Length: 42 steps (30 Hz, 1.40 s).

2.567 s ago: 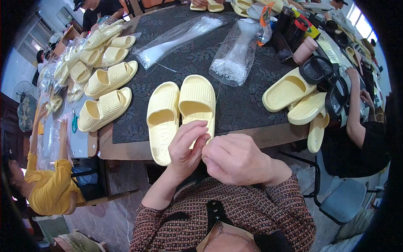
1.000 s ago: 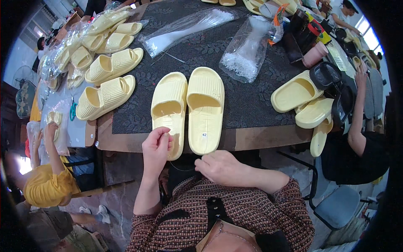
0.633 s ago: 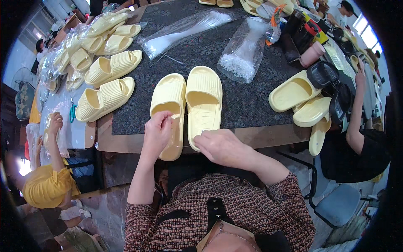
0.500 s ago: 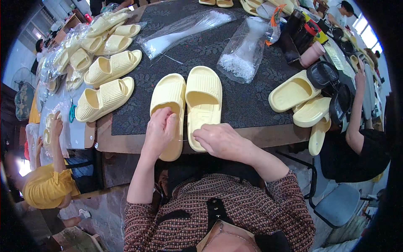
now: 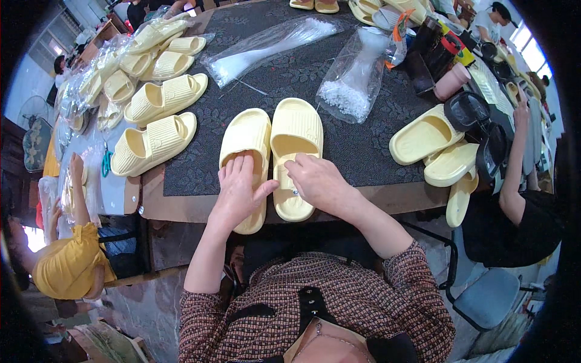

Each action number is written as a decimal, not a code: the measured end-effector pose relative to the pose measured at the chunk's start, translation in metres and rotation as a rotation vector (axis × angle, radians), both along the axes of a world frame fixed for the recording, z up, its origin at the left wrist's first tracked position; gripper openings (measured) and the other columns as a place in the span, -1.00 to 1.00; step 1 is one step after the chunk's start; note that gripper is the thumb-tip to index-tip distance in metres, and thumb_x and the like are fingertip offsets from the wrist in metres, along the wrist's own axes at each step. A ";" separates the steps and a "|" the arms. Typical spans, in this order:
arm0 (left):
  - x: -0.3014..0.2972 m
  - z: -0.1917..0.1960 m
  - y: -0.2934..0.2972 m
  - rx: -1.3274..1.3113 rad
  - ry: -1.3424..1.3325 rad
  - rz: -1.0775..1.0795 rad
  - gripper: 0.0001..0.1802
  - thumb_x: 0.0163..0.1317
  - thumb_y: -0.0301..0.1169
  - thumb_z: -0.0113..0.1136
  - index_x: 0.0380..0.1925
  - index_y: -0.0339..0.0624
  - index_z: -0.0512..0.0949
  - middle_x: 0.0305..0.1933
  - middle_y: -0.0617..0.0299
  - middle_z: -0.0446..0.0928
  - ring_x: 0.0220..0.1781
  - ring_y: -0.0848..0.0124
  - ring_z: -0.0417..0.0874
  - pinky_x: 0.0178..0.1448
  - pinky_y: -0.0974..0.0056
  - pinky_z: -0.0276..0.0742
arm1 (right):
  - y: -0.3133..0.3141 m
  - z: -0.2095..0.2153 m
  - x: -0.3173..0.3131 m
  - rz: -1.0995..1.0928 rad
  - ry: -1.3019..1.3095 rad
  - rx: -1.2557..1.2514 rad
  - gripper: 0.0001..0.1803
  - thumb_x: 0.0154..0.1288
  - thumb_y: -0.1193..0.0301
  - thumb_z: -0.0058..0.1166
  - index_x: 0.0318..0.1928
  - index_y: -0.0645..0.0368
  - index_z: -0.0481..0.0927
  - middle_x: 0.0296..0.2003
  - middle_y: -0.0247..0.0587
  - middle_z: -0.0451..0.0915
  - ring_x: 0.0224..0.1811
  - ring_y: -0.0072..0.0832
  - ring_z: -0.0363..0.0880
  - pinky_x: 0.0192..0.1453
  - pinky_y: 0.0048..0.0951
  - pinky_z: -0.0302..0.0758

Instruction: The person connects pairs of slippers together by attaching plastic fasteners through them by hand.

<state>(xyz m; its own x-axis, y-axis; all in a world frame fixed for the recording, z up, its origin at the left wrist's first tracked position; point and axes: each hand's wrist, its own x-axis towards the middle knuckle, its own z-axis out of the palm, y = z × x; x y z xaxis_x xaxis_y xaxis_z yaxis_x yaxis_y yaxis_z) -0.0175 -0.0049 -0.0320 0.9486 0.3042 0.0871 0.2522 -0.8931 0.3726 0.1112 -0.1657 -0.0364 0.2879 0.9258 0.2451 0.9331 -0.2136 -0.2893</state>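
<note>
Pressing my left hand (image 5: 239,190) flat, fingers spread, on the left slipper (image 5: 245,142); my right hand (image 5: 318,181) pinches the right slipper's (image 5: 295,130) footbed. Both lie side by side at the dark table's (image 5: 363,154) near edge. Plastic bags (image 5: 354,75) beyond, more slippers (image 5: 154,142) left.

2 slippers (image 5: 272,157) lie side by side at the near edge of the tabletop (image 5: 363,151) (a hand on each); behind them lie 2 plastic bags (image 5: 354,75), with more slippers (image 5: 154,142) left and right.
</note>
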 end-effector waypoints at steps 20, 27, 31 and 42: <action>0.016 -0.011 -0.009 0.140 -0.007 0.021 -0.26 0.14 0.08 0.16 0.05 -0.40 0.34 0.09 -0.11 0.37 0.17 0.02 0.34 0.20 0.00 0.13 | 0.015 -0.012 0.109 -0.222 0.463 0.158 -0.61 0.36 0.32 -0.12 0.06 0.32 0.47 -0.04 0.12 0.56 0.04 -0.12 0.53 0.11 -0.30 0.43; 0.016 -0.013 -0.002 0.088 -0.013 0.022 -0.24 0.15 0.10 0.14 0.05 -0.43 0.33 0.09 -0.18 0.34 0.19 -0.05 0.30 0.27 -0.04 0.10 | 0.031 -0.021 0.117 -0.210 0.365 0.144 -0.65 0.32 0.31 -0.10 -0.07 0.35 0.55 -0.13 0.11 0.58 -0.02 -0.08 0.54 0.08 -0.26 0.43; 0.019 -0.010 0.000 0.073 0.056 0.035 -0.23 0.16 0.10 0.12 0.06 -0.45 0.33 0.11 -0.20 0.33 0.20 -0.06 0.29 0.29 -0.04 0.09 | 0.036 -0.024 0.119 -0.219 0.350 0.234 -0.69 0.28 0.37 -0.07 -0.11 0.36 0.56 -0.18 0.08 0.59 -0.07 -0.07 0.55 0.05 -0.28 0.44; 0.020 -0.011 0.001 0.067 0.056 0.023 -0.25 0.18 0.08 0.12 0.05 -0.45 0.34 0.11 -0.19 0.34 0.21 -0.06 0.29 0.29 -0.04 0.09 | 0.073 -0.003 0.110 -0.214 0.602 0.550 -0.76 0.18 0.50 0.03 -0.13 0.28 0.56 -0.30 -0.04 0.64 -0.26 -0.31 0.63 -0.09 -0.40 0.52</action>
<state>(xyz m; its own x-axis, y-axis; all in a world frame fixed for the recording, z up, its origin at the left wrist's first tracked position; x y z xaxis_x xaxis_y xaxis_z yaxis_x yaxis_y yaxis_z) 0.0028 -0.0040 -0.0426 0.9453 0.3215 0.0554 0.2918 -0.9091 0.2972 0.2211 -0.0929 -0.0391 0.6696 0.6299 0.3934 0.5416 -0.0518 -0.8390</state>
